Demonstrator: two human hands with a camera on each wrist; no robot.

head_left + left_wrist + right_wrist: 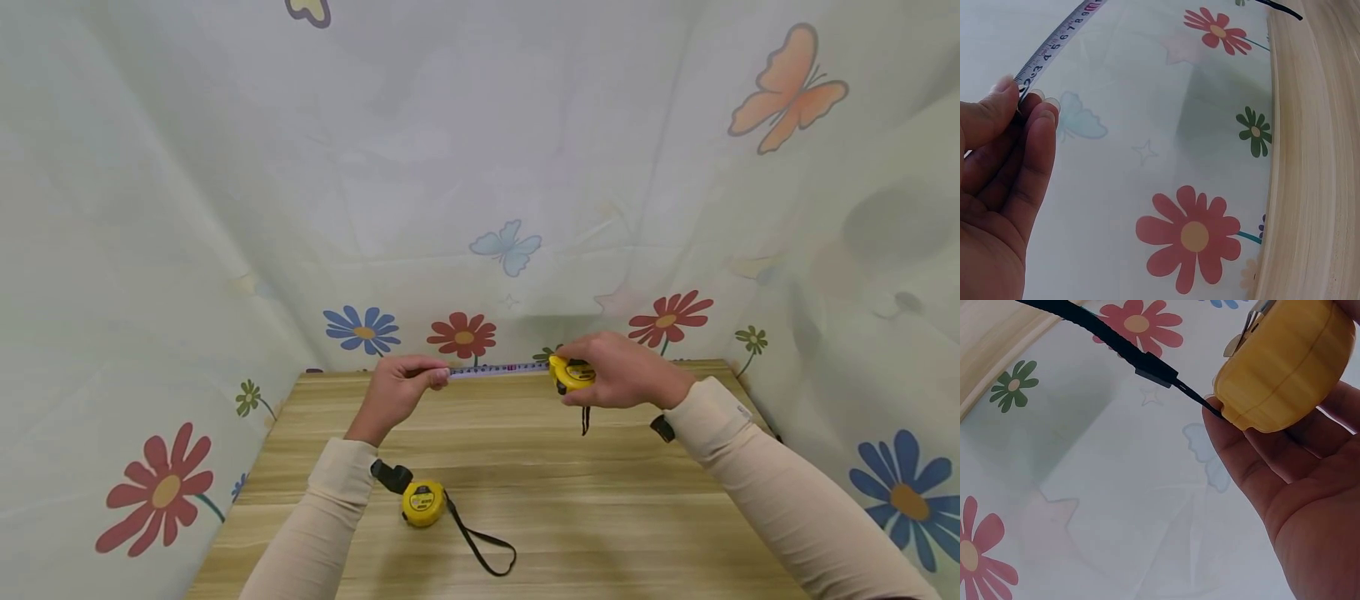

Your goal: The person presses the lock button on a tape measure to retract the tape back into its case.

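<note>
My right hand [626, 371] grips a yellow tape measure [573, 375] above the far part of the table; its black strap [1097, 331] hangs down. Between my hands a short length of white blade [498, 368] is stretched roughly level, with its numbers showing. My left hand [401, 390] pinches the blade's free end between thumb and fingers, as the left wrist view shows near the blade [1054, 47]. The right wrist view has the yellow case [1291, 365] sitting in the fingers. A second yellow tape measure [423, 503] lies on the table near my left forearm.
The wooden table [570, 500] reaches back to a pale curtain [420, 167] printed with flowers and butterflies, which also hangs along both sides. The second tape measure's black strap [487, 542] lies looped on the wood. Each wrist carries a black camera mount [392, 476].
</note>
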